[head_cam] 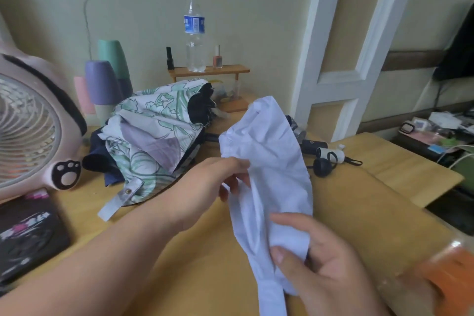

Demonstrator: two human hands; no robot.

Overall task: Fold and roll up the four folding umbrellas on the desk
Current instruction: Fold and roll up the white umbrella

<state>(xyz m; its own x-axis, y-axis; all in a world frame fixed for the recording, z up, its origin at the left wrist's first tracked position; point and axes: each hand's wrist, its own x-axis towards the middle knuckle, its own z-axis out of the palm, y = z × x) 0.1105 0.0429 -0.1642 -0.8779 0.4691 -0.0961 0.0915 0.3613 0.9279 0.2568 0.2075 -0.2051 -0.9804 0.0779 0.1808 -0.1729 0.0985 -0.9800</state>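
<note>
I hold a pale lilac-white folding umbrella up over the wooden desk, its loose canopy gathered lengthwise. My left hand pinches a fold of the fabric near the middle. Lower down, my right hand grips the bunched cloth. A white umbrella with a green leaf print and black lining lies unfolded in a heap at the back left, its strap sticking out toward me. Under that heap a dark navy umbrella shows. Black and white umbrella handles lie behind the held umbrella.
A pink cat-shaped fan stands at the left, with a dark patterned case in front of it. Cups, a small wooden shelf with a water bottle and nail polish stand at the back. The desk's right edge drops off near a cluttered bed.
</note>
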